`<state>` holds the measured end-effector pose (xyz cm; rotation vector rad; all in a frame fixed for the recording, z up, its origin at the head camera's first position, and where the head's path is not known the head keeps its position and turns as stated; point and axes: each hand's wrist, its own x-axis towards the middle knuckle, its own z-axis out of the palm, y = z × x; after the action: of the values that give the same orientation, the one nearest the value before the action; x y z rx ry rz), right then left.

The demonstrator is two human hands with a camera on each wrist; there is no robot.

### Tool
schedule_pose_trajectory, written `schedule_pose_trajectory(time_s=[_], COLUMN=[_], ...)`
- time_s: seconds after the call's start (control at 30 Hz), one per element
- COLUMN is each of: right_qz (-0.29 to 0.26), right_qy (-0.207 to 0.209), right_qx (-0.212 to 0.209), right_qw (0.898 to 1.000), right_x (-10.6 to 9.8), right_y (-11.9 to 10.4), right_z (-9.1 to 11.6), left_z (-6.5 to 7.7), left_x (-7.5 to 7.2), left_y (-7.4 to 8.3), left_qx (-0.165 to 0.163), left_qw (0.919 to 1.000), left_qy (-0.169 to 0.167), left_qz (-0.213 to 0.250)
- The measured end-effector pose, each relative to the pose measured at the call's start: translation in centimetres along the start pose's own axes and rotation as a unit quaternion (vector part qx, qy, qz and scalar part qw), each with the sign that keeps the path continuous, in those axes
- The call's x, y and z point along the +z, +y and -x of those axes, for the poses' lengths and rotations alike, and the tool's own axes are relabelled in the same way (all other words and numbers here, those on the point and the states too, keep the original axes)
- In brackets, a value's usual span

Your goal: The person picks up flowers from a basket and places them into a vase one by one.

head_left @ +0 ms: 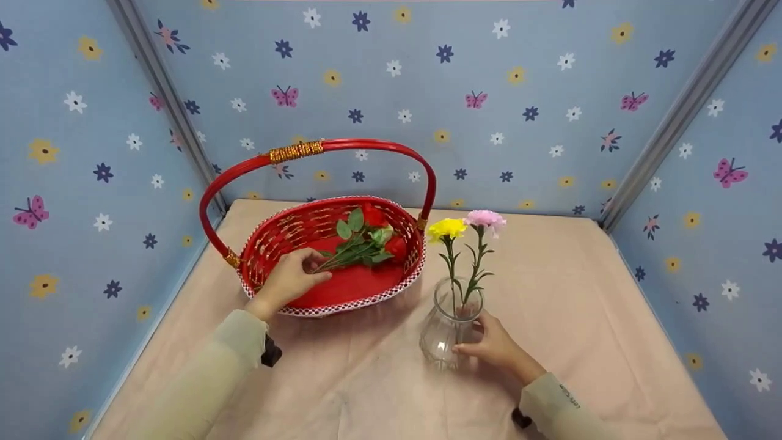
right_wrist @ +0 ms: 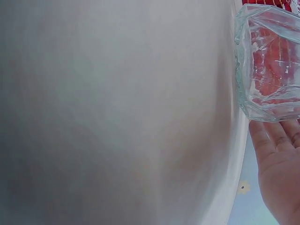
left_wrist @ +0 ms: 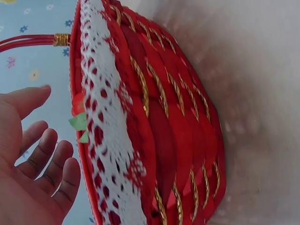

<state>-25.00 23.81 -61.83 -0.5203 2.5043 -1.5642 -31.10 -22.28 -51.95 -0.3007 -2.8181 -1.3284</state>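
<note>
A red woven basket [head_left: 360,304] with a tall handle holds red roses [head_left: 374,235] with green leaves. My left hand [head_left: 303,269] reaches over the near rim, fingertips by the stem ends. In the left wrist view the left hand [left_wrist: 42,145] is spread and empty beside the basket's lace-trimmed wall [left_wrist: 154,122]. A clear glass vase [head_left: 443,336] stands right of the basket with a yellow flower [head_left: 446,228] and a pink flower [head_left: 485,219] in it. My right hand [head_left: 482,342] grips its right side, thumb in front. The right wrist view shows the vase [right_wrist: 269,65] against my fingers [right_wrist: 276,140].
A beige cloth [head_left: 580,318] covers the table. Blue walls [head_left: 489,91] printed with flowers and butterflies enclose it on three sides, with metal corner posts [head_left: 678,110]. The basket handle [head_left: 366,145] arches over the roses.
</note>
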Motion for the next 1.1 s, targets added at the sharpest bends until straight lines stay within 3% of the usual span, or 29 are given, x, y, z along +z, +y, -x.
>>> schedule_pose_trajectory(time_s=[0.4,0.87,1.1], right_qz=[-0.009,-0.011,-0.020], right_qy=[-0.004,0.002,-0.001], right_qx=[-0.006,0.003,0.008], right_qw=[1.000,1.000,1.000], right_x=[0.1,0.2,0.2], right_y=[0.4,0.3,0.3], right_z=[0.1,0.2,0.0], left_z=[0.0,-0.4,-0.5], left_x=[-0.7,-0.5,-0.7], left_y=[-1.6,-3.7,-3.8], left_qx=[-0.007,-0.028,-0.035], left_qw=[0.9974,0.9957,0.9950], left_qy=[-0.015,-0.057,-0.061], left_qz=[-0.071,-0.067,-0.071])
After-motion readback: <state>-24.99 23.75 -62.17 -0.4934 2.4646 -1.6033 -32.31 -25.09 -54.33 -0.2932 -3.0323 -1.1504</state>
